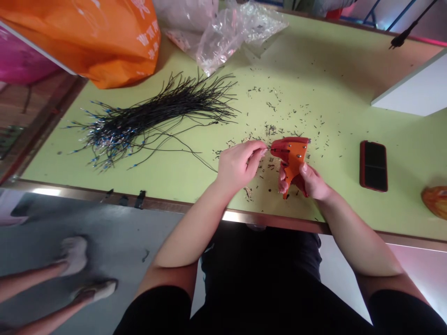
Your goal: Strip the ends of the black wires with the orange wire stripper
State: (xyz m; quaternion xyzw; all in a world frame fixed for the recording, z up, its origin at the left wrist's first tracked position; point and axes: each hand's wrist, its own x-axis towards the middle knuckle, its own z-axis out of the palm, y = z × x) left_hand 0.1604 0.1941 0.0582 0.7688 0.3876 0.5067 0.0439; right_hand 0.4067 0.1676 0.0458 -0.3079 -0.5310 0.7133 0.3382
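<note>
My right hand (310,180) is wrapped round the handles of an orange and red wire stripper (295,152), held upright over the table near its front edge. My left hand (240,163) pinches a thin black wire (267,148), whose tip is at the tool's jaws. A long bundle of black wires (164,109) lies to the left, with blue and silvery ends at its far left. A few loose wires trail from the bundle toward my left wrist. Small black scraps (270,130) are scattered around and behind the tool.
An orange bag (122,46) and clear plastic bags (226,37) stand along the back left. A phone (373,166) lies to the right, with an orange object (436,201) beyond it. A white panel (415,88) and a black plug (400,39) are back right. Another person's feet (75,256) show lower left.
</note>
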